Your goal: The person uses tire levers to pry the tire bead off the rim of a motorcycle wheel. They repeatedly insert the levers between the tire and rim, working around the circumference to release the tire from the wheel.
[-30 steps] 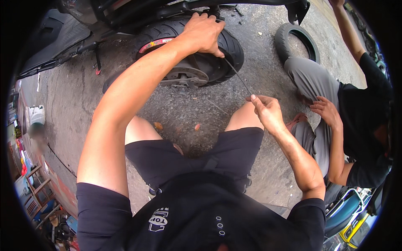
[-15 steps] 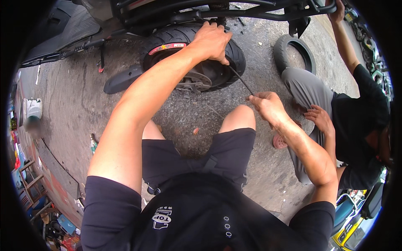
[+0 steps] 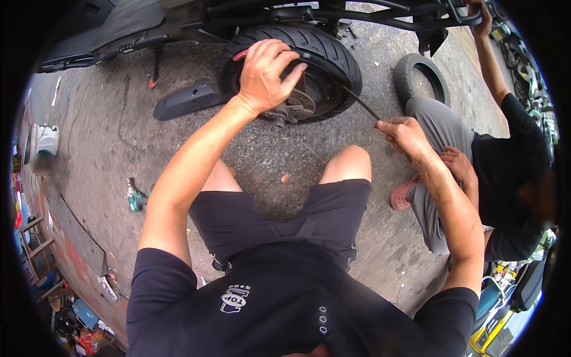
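Note:
My left hand [image 3: 267,76] lies on the near sidewall of a black motorbike tyre [image 3: 336,59], fingers bent and apart, thumb lifted toward the right. My right hand [image 3: 402,134] is closed on the near end of a long dark metal rod [image 3: 363,103], whose far end meets the tyre at the wheel's inner edge; exactly where it sits is unclear. The wheel's disc [image 3: 295,104] shows below my left hand, partly hidden by it.
Overhead runs the vehicle's black frame [image 3: 386,15]. A dark fender [image 3: 187,101], green power tool [image 3: 135,201] and loose tyre [image 3: 403,83] lie on the ground. At right a co-worker [image 3: 508,178] squats, one hand [image 3: 479,24] on the frame. Clutter fills the far left.
My left hand has come down from the top of the tyre onto its sidewall, with fingers more spread. My right hand has shifted rightward with the rod. The view has moved slightly.

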{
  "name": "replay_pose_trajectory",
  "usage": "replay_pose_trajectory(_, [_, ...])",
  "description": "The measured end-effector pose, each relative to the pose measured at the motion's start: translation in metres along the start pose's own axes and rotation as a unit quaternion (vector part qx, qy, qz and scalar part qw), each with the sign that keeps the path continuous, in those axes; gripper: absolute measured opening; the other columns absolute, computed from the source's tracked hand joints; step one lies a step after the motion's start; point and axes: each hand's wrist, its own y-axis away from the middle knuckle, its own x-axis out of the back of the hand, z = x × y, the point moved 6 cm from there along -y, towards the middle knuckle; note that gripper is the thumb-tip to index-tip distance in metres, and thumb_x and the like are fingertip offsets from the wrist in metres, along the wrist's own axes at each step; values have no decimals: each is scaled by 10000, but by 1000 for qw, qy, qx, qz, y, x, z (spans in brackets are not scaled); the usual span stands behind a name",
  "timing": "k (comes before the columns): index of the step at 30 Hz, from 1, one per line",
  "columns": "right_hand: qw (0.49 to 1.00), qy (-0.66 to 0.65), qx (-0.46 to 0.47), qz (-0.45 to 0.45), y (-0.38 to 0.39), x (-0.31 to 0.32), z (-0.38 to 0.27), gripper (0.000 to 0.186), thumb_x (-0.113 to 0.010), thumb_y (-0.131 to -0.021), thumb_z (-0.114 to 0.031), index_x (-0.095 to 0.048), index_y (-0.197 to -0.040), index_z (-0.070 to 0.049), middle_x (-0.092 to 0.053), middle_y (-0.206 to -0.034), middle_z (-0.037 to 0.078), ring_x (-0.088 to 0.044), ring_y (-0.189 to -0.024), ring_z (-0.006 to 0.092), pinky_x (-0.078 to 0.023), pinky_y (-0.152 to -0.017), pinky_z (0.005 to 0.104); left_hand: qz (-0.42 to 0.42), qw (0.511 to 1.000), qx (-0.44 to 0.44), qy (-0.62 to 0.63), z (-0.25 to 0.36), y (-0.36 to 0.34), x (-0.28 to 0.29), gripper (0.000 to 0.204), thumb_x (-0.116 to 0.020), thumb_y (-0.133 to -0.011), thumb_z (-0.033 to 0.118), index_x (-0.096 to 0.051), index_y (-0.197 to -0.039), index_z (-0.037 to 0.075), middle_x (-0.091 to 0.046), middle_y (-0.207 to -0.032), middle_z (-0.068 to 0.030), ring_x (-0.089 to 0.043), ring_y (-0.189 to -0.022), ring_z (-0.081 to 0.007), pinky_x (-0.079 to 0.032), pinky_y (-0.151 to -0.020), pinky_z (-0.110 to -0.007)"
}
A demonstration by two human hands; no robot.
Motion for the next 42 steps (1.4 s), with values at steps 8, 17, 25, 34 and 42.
replay_pose_trajectory(8, [1000,11,8,-7,-4,-5,-9,315,-742,-939,-274,-772,-1078,7,-572,-664,-2,-459,-522,82,-351,-465,287,-176,830,523,83,-226,84,6,691,-450,-1057,536,-652,-1297,-80,-640,-1332,-312,-587,-1314,-393,-432,-1096,-407])
replay_pose_trajectory(17, [1000,20,5,-10,-5,-5,-8,304,-752,-929,-272,-755,-1051,6,-561,-656,-5,-444,-503,75,-335,-447,283,-120,803,531,241,-253,90,-40,655,-456,-1050,477,-632,-1301,-101,-675,-1303,-239,-609,-1238,-271,-419,-1073,-354])
replay_pose_trajectory(25, [999,25,-4,-23,-7,-7,0,309,-727,-974,-286,-725,-1126,-18,-533,-669,-37,-428,-521,46,-291,-451,238,-106,821,528,189,-261,93,-42,642,-471,-1015,515,-680,-1256,-42,-699,-1255,-255,-630,-1226,-319,-426,-1059,-380])
replay_pose_trajectory(34, [1000,7,5,-27,-9,-6,6,322,-726,-972,-289,-716,-1126,-7,-534,-687,-37,-434,-527,48,-304,-454,239,-88,812,540,205,-266,99,-43,637,-482,-1006,520,-692,-1241,-34,-698,-1260,-259,-627,-1236,-340,-425,-1063,-379])
replay_pose_trajectory(42, [1000,14,13,-19,-9,-5,5,328,-726,-958,-285,-729,-1123,-1,-548,-687,-26,-446,-528,56,-324,-455,247,-97,814,543,183,-271,99,-44,651,-480,-1001,529,-686,-1262,-31,-686,-1284,-268,-614,-1272,-355,-419,-1076,-390])
